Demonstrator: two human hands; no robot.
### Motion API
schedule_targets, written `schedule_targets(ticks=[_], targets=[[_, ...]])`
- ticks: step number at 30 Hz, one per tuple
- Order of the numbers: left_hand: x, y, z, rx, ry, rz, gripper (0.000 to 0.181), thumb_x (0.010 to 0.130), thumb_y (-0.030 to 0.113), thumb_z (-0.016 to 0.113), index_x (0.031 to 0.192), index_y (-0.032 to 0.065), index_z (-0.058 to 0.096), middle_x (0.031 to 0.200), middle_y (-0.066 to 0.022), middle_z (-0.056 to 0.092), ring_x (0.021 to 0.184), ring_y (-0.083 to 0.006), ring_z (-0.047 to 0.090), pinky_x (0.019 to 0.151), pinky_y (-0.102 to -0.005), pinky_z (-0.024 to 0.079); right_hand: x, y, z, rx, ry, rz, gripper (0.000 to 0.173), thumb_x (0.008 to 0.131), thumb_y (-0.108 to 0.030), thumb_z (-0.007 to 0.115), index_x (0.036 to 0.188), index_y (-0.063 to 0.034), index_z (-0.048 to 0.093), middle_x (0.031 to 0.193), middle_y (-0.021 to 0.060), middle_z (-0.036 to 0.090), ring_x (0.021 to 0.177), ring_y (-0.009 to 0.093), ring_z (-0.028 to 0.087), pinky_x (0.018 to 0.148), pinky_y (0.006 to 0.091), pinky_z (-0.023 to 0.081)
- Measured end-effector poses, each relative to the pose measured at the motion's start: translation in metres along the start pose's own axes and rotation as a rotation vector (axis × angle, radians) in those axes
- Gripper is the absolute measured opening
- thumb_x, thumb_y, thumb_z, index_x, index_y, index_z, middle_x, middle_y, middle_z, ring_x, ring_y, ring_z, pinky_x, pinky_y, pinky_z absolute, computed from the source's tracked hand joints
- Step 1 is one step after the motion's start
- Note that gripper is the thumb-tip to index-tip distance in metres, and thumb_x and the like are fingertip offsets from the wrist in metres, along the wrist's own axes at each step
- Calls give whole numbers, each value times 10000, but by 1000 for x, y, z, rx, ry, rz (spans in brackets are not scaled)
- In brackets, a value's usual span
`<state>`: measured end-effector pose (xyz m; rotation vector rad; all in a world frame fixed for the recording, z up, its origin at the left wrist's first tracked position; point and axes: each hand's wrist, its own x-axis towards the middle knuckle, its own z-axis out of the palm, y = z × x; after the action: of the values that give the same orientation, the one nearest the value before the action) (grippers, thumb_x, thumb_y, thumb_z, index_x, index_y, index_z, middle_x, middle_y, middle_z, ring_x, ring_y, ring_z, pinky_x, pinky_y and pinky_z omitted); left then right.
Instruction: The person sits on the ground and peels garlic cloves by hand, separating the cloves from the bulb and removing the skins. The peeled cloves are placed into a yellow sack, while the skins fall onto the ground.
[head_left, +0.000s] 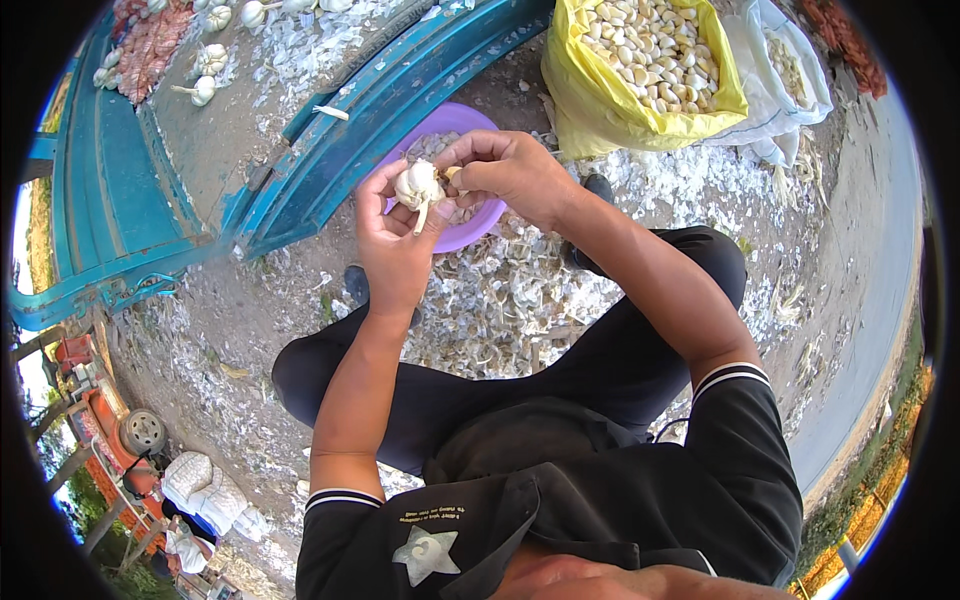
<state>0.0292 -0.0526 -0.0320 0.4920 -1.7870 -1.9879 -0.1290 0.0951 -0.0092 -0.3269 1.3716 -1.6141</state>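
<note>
My left hand grips a white garlic bulb, its short cut stem pointing down toward my thumb. Against the bulb's right side, the fingers of my right hand pinch a garlic clove, mostly covered by the fingertips. Whether that clove is still joined to the bulb I cannot tell. Both hands are above a purple plastic basin with garlic pieces lying in it. Behind it to the right stands a yellow sack filled with loose garlic cloves.
A blue metal truck bed borders the basin, with whole garlic bulbs and a red mesh bag on it. A white sack stands beside the yellow one. Garlic skins litter the ground. Another person is at lower left, near white sacks.
</note>
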Motion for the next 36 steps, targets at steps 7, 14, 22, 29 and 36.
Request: schedule_targets(ticks=[7,14,22,29,36], targets=[[1,-8,-3,145,-60,78,649,990,-85,877,1548,-5,555,1493,-168,676,1379,-246,723,1161,-401,622,-14,-20,0,-424,35,-103,278,1027,-139,835,1271,-5,818,1008,8,740,985,74,682,858,290,575],[1,0,4,28,-48,-2,597,1000,-87,860,1513,-31,559,1448,-181,701,1380,-257,728,1156,-410,625,-14,-5,-7,-393,15,-159,347,1008,-164,883,1303,6,815,1016,14,799,895,82,714,845,278,598],[5,0,-10,15,12,-24,593,984,-40,898,1483,-25,576,1416,-154,692,1296,-224,746,1090,-382,642,-14,-15,-9,-320,38,-13,272,1049,-134,821,1284,1,791,984,6,784,806,82,706,748,291,605],[0,-1,-6,333,-22,151,561,921,-23,948,1426,7,705,1382,-131,745,1241,-237,771,1061,-390,652,-17,-16,4,-392,21,-112,321,1000,-200,894,1225,-6,772,980,10,752,776,87,697,642,275,575],[-2,4,-14,414,-137,155,571,971,-55,893,1493,-24,663,1411,-173,753,1291,-250,773,1105,-395,639,-17,-5,-3,-412,33,-118,287,961,-172,840,1184,3,794,995,23,745,839,85,691,705,294,579]])
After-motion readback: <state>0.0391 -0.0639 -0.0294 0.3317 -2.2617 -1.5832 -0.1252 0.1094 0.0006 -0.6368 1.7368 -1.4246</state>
